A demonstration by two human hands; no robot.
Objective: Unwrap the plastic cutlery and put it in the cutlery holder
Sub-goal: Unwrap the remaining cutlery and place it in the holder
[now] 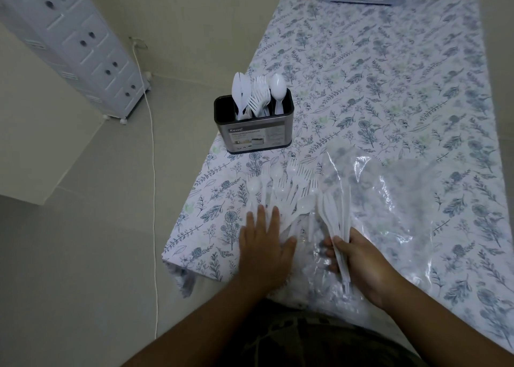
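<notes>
Right hand [358,263] clamped on bundle of white plastic knives [335,222]. Left hand [264,244] flat, fingers straight, pressing loose forks and spoons [286,188] beside clear plastic wrap [389,199]. Cutlery holder [254,124] partly filled.

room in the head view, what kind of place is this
Probably a home, perhaps a kitchen or dining corner: a table under a floral cloth, a white plastic drawer tower on wheels on the tiled floor, and a cutlery holder with plastic spoons and forks.

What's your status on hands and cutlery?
Left hand flat on loose cutlery. Right hand gripping knives. Holder partly filled. Wrapper alongside.
</notes>
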